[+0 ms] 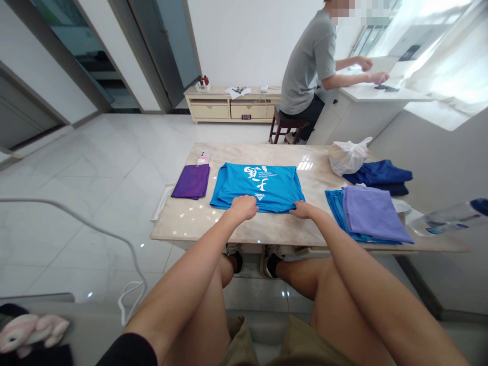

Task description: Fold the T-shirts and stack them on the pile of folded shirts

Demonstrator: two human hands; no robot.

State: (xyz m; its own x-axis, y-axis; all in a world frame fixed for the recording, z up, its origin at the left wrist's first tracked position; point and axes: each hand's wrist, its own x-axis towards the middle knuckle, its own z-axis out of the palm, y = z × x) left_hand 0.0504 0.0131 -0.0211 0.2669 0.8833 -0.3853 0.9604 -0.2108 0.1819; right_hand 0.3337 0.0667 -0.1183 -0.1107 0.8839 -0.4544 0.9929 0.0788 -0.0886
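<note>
A bright blue T-shirt (267, 185) with white lettering lies partly folded on the marble-topped table, its near edge towards me. My left hand (244, 207) is closed on the middle of that near edge, thumb side inward. At the near right corner, my right hand (302, 209) pinches the cloth between fingers and thumb. To the left lies a folded purple cloth (191, 181). Over on the right, a folded lavender garment (375, 213) rests on blue folded ones (336, 203).
A pink phone (204, 157) lies behind the purple cloth. Dark blue clothing (381, 173), a white plastic bag (348, 156) and a clear bottle (448, 218) are at the right of the table (171, 223). Beyond it, a person in grey (310, 61) sits on a stool.
</note>
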